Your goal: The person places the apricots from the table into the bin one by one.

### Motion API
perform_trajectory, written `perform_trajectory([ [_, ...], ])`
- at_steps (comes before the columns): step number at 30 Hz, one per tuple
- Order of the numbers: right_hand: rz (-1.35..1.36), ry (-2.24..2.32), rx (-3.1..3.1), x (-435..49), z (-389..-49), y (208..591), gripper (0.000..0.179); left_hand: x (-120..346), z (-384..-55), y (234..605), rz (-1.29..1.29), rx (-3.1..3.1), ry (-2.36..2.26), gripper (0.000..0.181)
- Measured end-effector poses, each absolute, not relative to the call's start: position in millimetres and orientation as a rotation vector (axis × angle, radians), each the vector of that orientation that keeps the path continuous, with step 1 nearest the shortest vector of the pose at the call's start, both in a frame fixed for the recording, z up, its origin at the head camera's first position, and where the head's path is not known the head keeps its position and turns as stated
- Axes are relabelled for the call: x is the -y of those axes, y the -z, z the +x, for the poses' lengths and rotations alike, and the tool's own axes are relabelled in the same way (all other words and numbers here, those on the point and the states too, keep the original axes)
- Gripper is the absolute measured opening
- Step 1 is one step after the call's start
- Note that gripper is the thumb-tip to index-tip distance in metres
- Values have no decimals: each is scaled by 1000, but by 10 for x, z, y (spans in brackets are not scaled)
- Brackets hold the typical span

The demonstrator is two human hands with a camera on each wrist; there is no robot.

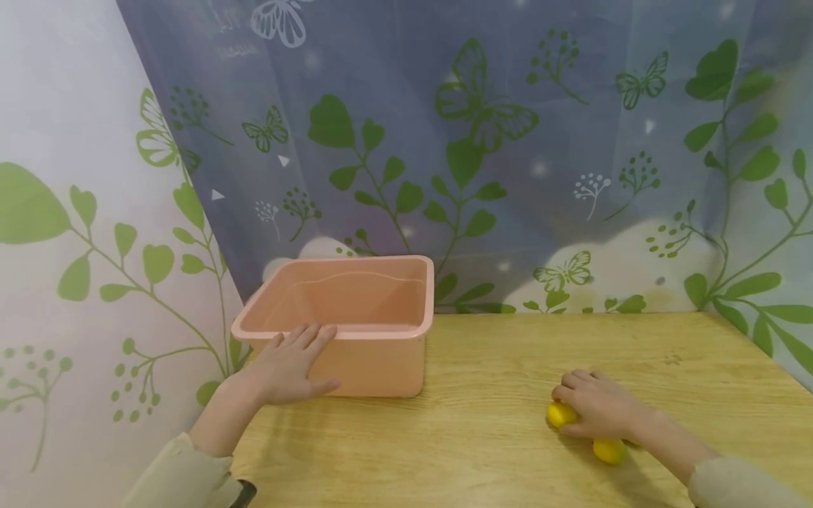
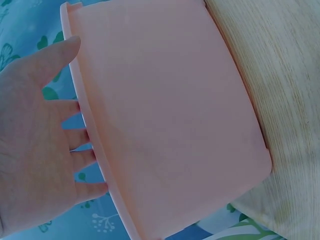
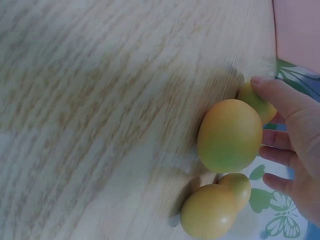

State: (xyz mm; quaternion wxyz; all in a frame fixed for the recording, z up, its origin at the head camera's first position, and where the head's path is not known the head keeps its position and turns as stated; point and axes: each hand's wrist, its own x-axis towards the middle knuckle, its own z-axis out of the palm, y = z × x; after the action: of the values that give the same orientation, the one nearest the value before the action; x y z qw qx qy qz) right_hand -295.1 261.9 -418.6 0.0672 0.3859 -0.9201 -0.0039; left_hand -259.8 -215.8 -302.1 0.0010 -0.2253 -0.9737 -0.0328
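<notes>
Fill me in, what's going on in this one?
A person is working bare-handed at a wooden table. Their left hand rests at the rim of a pink plastic bin. Their right hand has its fingers around one yellow fruit-like piece, away from the bin; whether it is lifted is unclear. Another yellow piece lies close by, under the right wrist.

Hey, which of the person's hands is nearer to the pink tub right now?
Left. The left hand touches the front rim of the pink tub; the right hand is apart from it, off to its right, on a yellow object.
</notes>
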Motion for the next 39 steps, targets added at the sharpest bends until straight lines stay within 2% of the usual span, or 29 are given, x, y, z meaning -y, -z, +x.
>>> perform_trajectory([
  [16, 1139, -54, 2784, -2550, -2998, 4041, 27, 2130, -2569, 3007, -725, 3010, 52, 81],
  [24, 1151, -10, 2691, -2485, -3036, 3893, 34, 2119, -2576, 3016, -730, 3006, 40, 81],
  [39, 1147, 17, 2663, -2291, -3138, 3598, 34, 2127, -2573, 3043, -719, 3017, 37, 82],
])
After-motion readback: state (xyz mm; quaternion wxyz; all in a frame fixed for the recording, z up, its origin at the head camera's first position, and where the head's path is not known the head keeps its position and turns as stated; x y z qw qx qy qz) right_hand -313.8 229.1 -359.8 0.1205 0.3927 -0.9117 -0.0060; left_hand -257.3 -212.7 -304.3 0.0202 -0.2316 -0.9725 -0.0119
